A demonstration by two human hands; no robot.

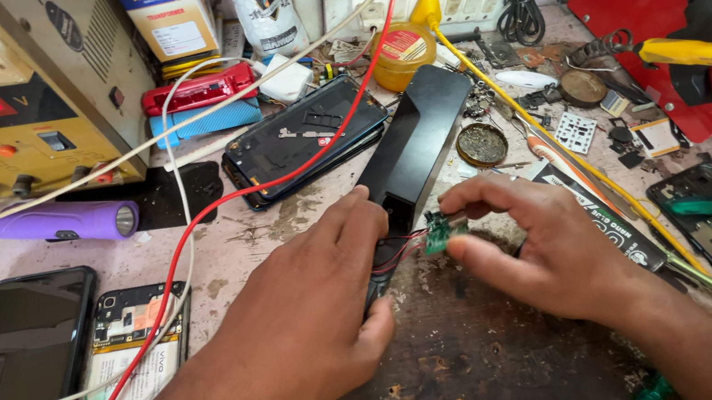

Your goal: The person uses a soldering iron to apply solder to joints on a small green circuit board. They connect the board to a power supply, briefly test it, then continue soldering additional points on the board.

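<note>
Cluttered with opened phones, the worn workbench (285, 224) carries a long black housing (412, 150) at its centre. Your left hand (319, 303) clamps its near end, while your right hand (534, 245) pinches a small green circuit board (438, 232) beside it. Judge this board light and fragile on thin red wires (401, 254); grip its edges.

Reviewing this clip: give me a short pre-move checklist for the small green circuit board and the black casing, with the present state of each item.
1. Right hand pinches the green circuit board: ok.
2. Left hand steadies the black casing: ok.
3. Thin wires join board and casing, unbroken: cannot tell.
4. Red lead and white lead lie clear of the board: ok.
5. Bench around the hands free of clutter: not ok; opened phone and parts lie close.
</note>
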